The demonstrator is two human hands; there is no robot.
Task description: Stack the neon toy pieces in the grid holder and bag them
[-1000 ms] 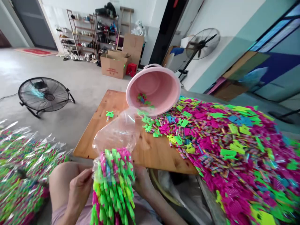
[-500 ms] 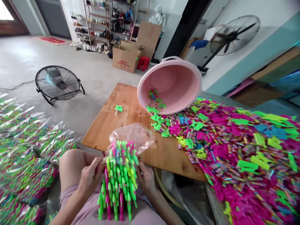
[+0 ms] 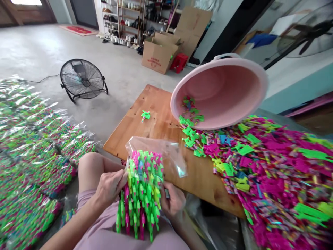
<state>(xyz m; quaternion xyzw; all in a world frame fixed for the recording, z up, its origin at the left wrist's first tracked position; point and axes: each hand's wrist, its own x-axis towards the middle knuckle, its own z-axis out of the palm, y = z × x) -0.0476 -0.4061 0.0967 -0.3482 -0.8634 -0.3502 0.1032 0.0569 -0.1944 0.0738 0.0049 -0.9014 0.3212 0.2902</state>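
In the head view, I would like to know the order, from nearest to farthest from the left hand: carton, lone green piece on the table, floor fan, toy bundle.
1. Toy bundle: right beside the left hand, on its right.
2. Lone green piece: ahead, on the table.
3. Floor fan: ahead, left of the table.
4. Carton: farthest, beyond the table.

I hold smooth, hard-looking plastic pieces (image 3: 140,194) and a glossy, see-through plastic bag (image 3: 170,151). The tabletop (image 3: 130,128) is grained wood with a slight sheen, the basin (image 3: 229,90) smooth plastic, the carton (image 3: 154,55) matt cardboard.
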